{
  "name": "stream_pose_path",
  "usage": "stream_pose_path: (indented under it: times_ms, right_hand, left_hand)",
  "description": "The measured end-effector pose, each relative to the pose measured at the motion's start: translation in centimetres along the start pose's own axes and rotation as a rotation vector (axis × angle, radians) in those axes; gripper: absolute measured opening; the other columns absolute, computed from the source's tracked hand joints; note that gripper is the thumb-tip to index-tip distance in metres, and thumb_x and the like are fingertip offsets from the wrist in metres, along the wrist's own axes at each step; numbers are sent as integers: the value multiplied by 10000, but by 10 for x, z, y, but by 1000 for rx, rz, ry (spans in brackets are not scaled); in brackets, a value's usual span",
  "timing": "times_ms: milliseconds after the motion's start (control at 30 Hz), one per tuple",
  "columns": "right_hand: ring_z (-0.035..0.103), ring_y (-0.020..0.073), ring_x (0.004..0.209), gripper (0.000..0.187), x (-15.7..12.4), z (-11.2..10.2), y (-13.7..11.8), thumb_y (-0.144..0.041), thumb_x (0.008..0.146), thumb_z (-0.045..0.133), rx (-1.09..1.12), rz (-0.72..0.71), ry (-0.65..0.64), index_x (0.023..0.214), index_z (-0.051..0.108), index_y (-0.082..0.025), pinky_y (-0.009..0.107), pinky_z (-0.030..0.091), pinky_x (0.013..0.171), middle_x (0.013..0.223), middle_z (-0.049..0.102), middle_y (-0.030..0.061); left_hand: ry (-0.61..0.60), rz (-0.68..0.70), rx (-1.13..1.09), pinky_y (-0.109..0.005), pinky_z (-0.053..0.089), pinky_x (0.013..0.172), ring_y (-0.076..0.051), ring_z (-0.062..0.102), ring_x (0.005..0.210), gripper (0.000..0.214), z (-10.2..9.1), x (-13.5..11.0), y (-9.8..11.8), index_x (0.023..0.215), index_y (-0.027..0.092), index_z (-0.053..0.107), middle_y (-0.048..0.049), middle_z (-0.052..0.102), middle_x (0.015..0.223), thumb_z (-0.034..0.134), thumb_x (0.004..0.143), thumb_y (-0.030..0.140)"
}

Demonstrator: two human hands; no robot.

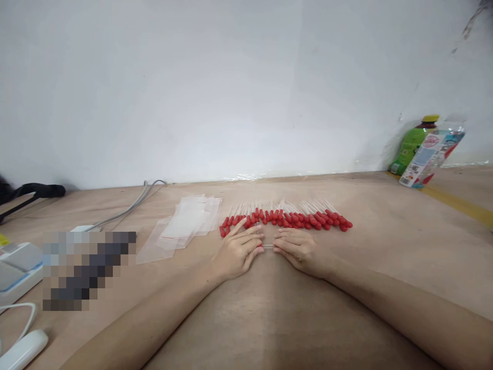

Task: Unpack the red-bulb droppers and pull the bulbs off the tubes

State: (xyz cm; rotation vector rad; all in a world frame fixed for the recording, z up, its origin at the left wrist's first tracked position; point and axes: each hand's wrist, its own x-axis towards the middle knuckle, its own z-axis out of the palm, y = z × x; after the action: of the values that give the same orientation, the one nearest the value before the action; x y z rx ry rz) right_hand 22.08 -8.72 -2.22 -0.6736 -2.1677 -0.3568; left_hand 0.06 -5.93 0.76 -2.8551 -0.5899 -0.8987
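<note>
Between my two hands lies one glass dropper (268, 246), held level just above or on the table. My left hand (239, 251) is closed around its red rubber bulb, most of which the fingers hide. The fingers of my right hand (301, 250) are closed on the other end of the clear tube, whose tip is hidden. Just beyond my hands lies a row of droppers (296, 220), red bulbs towards me and clear thin tubes pointing to the wall. Clear zip bags (190, 218) lie in an overlapping pile left of the row.
A green bottle (411, 146) and a clear labelled bottle (431, 156) lean at the wall on the right. At left are a grey cable (131, 208), a white power strip (23, 267), a white object (26, 349) and a blurred-out dark item (88, 270).
</note>
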Motion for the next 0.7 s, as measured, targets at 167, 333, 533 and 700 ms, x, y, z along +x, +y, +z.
stream_pose_path:
  times_ms: [167, 333, 533, 700]
  right_hand:
    - [597, 132, 678, 150, -8, -18, 10, -211, 826, 517, -95, 155, 99, 900, 646, -228, 315, 462, 715, 731, 668, 9]
    - [480, 98, 553, 171, -9, -17, 5, -266, 825, 527, -214, 233, 56, 914, 667, -224, 281, 327, 612, 581, 560, -8]
    - [518, 126, 661, 261, 2, -7, -5, -172, 837, 425, -148, 283, -23, 1037, 592, -190, 282, 311, 654, 701, 596, 18]
    - [511, 123, 616, 144, 16, 5, -10, -150, 796, 443, -179, 304, 25, 764, 580, -177, 292, 284, 662, 646, 602, 5]
  left_hand:
    - [112, -78, 36, -411, 412, 930, -199, 559, 1033, 157, -9, -13, -16, 905, 183, 621, -61, 656, 990, 473, 858, 206]
    - [210, -222, 39, -269, 475, 653, -139, 545, 745, 179, -17, -11, -21, 946, 192, 629, -51, 569, 824, 505, 842, 269]
    - [48, -597, 119, -278, 447, 616, -151, 553, 667, 234, -46, -4, -45, 950, 174, 617, -40, 550, 778, 461, 806, 273]
    - [-143, -910, -25, -260, 423, 566, -166, 583, 628, 347, -67, -7, -61, 1010, 188, 511, 5, 598, 688, 531, 707, 357]
